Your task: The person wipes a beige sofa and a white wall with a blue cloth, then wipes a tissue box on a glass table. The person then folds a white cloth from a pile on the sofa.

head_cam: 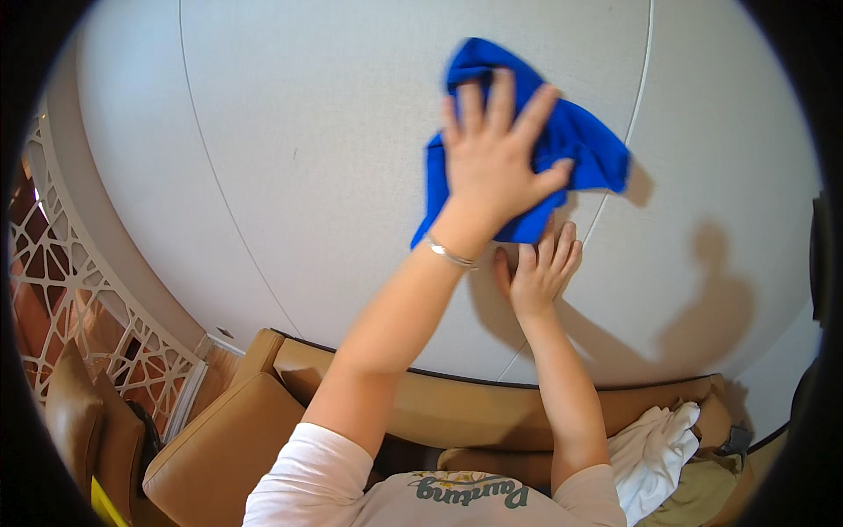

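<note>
My left hand (497, 155), with a silver bangle at its wrist, lies spread on a blue cloth (593, 145) and presses it against a pale wall panel (355, 145). The fingers are apart and the cloth sticks out in folds on all sides of them. Lower and to the right, my right hand (541, 270) rests on the wall with its fingers apart, holding nothing. Its fingertips are just below the cloth's bottom edge; whether they touch the cloth I cannot tell.
A tan sofa (474, 402) stands along the foot of the wall. A white cloth (652, 454) lies at its right end. Tan cushions (76, 415) and a white lattice screen (72, 296) are at the left. Thin seams run down the wall, and shadows fall on its right part.
</note>
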A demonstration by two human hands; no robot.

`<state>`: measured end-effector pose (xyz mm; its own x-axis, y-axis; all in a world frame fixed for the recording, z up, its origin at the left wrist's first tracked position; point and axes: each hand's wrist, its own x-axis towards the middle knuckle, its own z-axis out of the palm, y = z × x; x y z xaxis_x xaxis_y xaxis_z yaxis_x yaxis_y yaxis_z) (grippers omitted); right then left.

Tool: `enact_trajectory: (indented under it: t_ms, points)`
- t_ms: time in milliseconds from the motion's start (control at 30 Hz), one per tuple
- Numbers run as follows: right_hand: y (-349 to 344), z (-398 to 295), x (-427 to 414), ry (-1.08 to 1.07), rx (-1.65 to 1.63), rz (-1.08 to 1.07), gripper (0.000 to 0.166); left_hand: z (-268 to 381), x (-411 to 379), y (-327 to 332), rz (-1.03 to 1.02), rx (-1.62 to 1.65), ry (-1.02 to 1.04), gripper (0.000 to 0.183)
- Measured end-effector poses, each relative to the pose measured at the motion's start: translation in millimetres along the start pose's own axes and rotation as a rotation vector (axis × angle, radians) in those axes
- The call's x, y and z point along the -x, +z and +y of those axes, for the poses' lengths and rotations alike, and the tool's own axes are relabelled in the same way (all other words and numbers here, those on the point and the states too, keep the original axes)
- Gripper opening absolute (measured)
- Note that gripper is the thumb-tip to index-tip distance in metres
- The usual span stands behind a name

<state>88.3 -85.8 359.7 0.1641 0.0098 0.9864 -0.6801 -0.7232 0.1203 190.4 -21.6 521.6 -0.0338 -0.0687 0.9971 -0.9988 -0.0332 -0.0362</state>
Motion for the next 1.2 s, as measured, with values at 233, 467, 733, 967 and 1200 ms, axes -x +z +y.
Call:
enact_trajectory:
  t_ms: [233,467,733,967,1200]
  points:
    - [10,-8,8,-0.008,-0.010,-0.002,0.052,-104,80,-33,0.088,-0.307,-0.447,0.094]
    - [7,0,16,-0.050,0.007,-0.021,0.046,-12,317,-20,-0.498,-0.125,-0.501,0.101]
    - [6,3,15,-0.043,-0.038,-0.054,0.046,-18,222,-10,-0.283,-0.033,-0.613,0.108]
    - [17,-65,17,0.069,-0.385,-0.093,0.047,-122,93,-41,0.112,-0.215,-0.496,0.104]
    - [52,-101,36,-0.291,-0.045,-0.062,0.046,-121,258,-45,-0.099,-0.205,-0.728,0.100]
